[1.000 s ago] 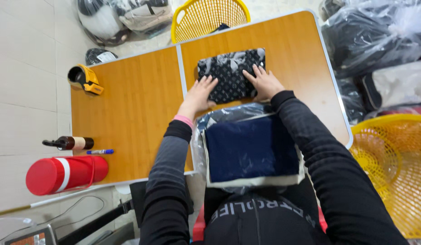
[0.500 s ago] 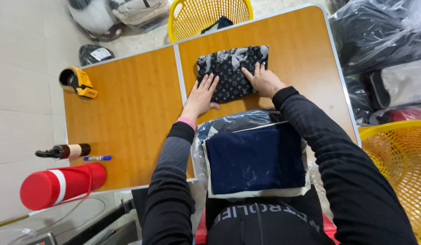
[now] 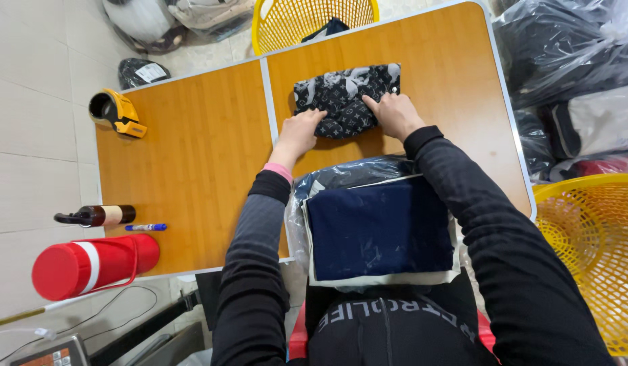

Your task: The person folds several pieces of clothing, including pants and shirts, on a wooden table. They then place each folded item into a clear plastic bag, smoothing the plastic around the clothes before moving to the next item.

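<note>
Two hands on a folded black garment (image 3: 344, 98) with a grey pattern, lying on the far half of the orange table (image 3: 192, 169). Left hand (image 3: 299, 132) rests loosely curled at its near-left corner; right hand (image 3: 394, 114) presses on the near-right edge, fingers bent (whether they pinch the cloth, cannot tell). Near the body lies a navy folded cloth (image 3: 378, 227) on a plastic bag. Yellow tape dispenser (image 3: 116, 112) sits at the far left, well apart.

yellow basket (image 3: 314, 17) cut off at top, right basket (image 3: 598, 257) cut by edge
</note>
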